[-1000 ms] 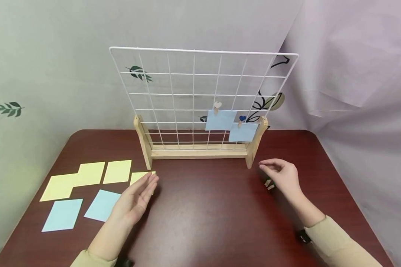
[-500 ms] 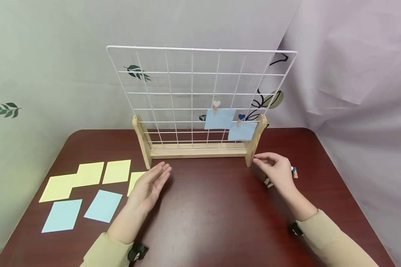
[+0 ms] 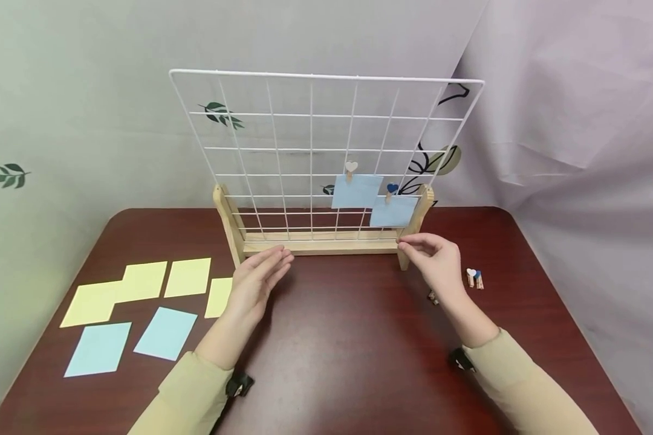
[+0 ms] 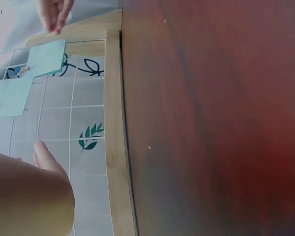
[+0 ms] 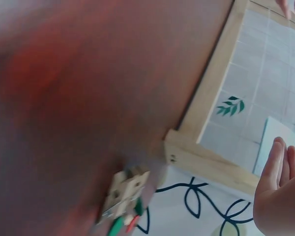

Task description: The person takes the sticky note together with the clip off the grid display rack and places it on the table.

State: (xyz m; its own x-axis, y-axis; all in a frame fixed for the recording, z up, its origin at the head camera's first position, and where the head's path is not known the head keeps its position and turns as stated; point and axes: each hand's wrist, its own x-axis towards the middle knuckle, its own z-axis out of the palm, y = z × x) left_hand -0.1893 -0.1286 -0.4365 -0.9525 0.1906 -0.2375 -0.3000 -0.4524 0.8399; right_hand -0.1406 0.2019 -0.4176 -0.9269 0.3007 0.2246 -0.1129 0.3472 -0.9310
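My left hand (image 3: pixel 253 284) hovers in front of the left wooden leg of a white wire grid rack (image 3: pixel 311 115), fingers extended and holding nothing. My right hand (image 3: pixel 438 263) is raised before the rack's right leg, its thumb and fingertips close together. No object shows between them, and in the right wrist view its fingers (image 5: pixel 273 169) look fairly straight. Two blue paper notes hang on the grid: one (image 3: pixel 357 192) under a white-heart clothespin (image 3: pixel 350 169), the other (image 3: pixel 393 212) under a blue-heart clothespin (image 3: pixel 392 190). Neither hand visibly touches the notes.
Several yellow notes (image 3: pixel 187 278) and two blue notes (image 3: pixel 165 333) lie on the left of the dark red table (image 3: pixel 337 350). On the right lie heart clothespins (image 3: pixel 471 278) and more wooden clothespins (image 5: pixel 125 189) partly behind the right wrist. Patterned cloth (image 3: pixel 87 109) hangs behind.
Both hands have moved inward and away from me toward the rack, the left to the right and the right to the left. Heart clothespins on the right have come into view.
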